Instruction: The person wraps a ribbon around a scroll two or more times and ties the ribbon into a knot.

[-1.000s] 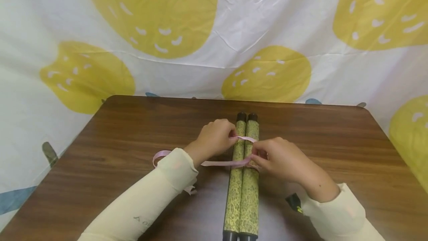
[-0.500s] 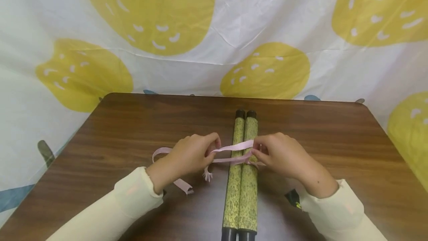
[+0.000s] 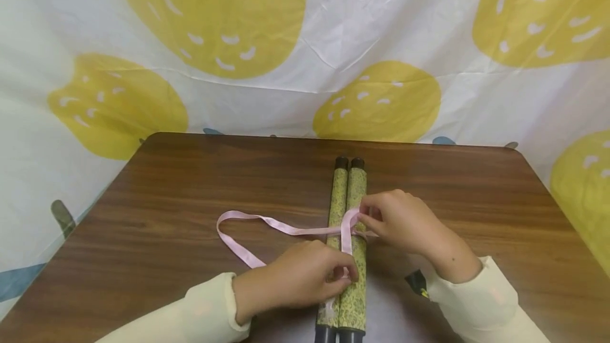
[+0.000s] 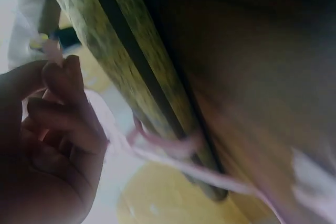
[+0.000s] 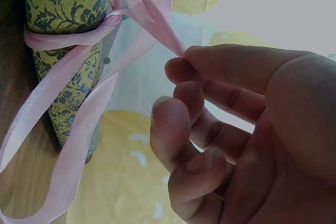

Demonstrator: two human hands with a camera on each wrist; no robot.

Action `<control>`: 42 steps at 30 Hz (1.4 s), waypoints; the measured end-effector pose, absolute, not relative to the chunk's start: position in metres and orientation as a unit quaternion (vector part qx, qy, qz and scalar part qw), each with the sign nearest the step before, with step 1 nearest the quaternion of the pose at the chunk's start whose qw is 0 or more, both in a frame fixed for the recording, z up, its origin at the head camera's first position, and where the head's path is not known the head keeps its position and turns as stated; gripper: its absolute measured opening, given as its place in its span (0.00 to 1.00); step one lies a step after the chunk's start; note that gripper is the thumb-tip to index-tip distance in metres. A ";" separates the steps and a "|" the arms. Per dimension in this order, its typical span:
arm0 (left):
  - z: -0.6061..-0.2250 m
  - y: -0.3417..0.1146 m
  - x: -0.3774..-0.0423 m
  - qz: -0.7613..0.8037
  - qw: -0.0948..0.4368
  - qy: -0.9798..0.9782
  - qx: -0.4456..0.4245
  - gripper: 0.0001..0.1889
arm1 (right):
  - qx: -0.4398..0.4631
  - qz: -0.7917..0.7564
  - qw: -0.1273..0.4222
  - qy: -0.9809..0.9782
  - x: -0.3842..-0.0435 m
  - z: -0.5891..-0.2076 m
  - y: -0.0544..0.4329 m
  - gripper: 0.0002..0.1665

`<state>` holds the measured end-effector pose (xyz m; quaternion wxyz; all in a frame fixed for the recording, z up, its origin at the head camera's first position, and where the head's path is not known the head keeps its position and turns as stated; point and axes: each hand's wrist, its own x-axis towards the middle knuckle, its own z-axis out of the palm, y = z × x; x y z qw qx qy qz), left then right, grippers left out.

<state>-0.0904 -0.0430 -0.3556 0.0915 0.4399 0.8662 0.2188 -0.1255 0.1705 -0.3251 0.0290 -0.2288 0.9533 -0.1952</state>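
Two gold-green brocade rolls with black end caps, like a rolled-up scroll [image 3: 353, 295], lie side by side on the table. A pink ribbon [image 3: 281, 227] goes around them near their middle. My right hand [image 3: 402, 224], just right of the rolls, pinches a raised part of the ribbon between thumb and forefinger; the right wrist view shows this pinch beside the ribbon wrap [image 5: 63, 39]. Over the near half of the rolls, my left hand [image 3: 302, 274] pinches another length of ribbon, drawn toward me. The left wrist view is blurred, with the left hand [image 4: 63, 129] beside the rolls.
The brown wooden table [image 3: 190, 184] reaches back to a white curtain [image 3: 267, 105] printed with yellow fruit shapes. A loose ribbon loop [image 3: 226, 226] lies left of the rolls. A small black thing [image 3: 416, 283] shows by the right sleeve.
My left hand first moved left from the far part of the rolls, then toward me and right, drawing ribbon along. My right hand keeps its pinch in nearly the same place.
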 end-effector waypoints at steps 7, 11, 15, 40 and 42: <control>-0.361 -0.016 -0.086 0.207 0.104 0.863 0.449 0.06 | -0.231 -0.192 0.029 0.953 -0.126 -0.325 0.172 0.08; -0.365 -0.006 -0.087 0.194 0.097 0.856 0.469 0.11 | -0.232 -0.191 0.030 0.953 -0.126 -0.324 0.172 0.08; -0.367 -0.002 -0.089 0.188 0.100 0.851 0.479 0.14 | -0.238 -0.194 0.029 0.951 -0.127 -0.324 0.172 0.07; -0.355 -0.017 -0.144 0.267 0.032 0.918 0.292 0.06 | -0.250 -0.211 0.024 0.945 -0.126 -0.326 0.172 0.03; -0.355 -0.017 -0.145 0.264 0.025 0.918 0.294 0.04 | -0.254 -0.212 0.031 0.943 -0.126 -0.326 0.172 0.04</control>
